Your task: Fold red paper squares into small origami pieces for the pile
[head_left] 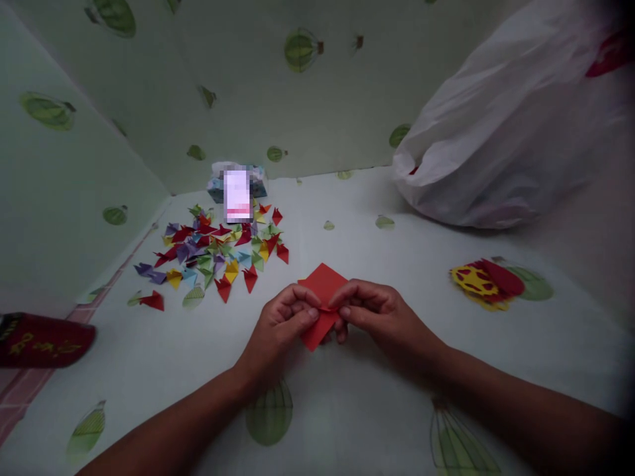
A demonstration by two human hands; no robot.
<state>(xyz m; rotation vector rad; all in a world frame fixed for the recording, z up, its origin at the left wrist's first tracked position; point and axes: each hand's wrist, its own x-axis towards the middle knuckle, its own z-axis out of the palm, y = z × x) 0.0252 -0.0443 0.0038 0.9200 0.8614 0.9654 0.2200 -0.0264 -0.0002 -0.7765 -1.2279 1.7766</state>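
Observation:
Between my two hands is a red-orange sheet of origami paper [322, 281], diamond-shaped and creased across its middle. My left hand [290, 314] pinches its left side with thumb and fingers. On the opposite side, my right hand [374, 307] pinches the paper near the centre crease, some fingers tucked beneath it. The fingertips of both hands almost meet at the crease. Beyond my left hand lies a pile of small folded paper cranes [213, 248] in red, purple, yellow, green and blue.
A phone with a lit, blurred screen [237, 194] leans against a tissue box [258, 182] behind the cranes. A large white plastic bag [491, 132] stands at the back right. Yellow and red paper cutouts [476, 283] lie to the right, a dark red packet [47, 340] at left.

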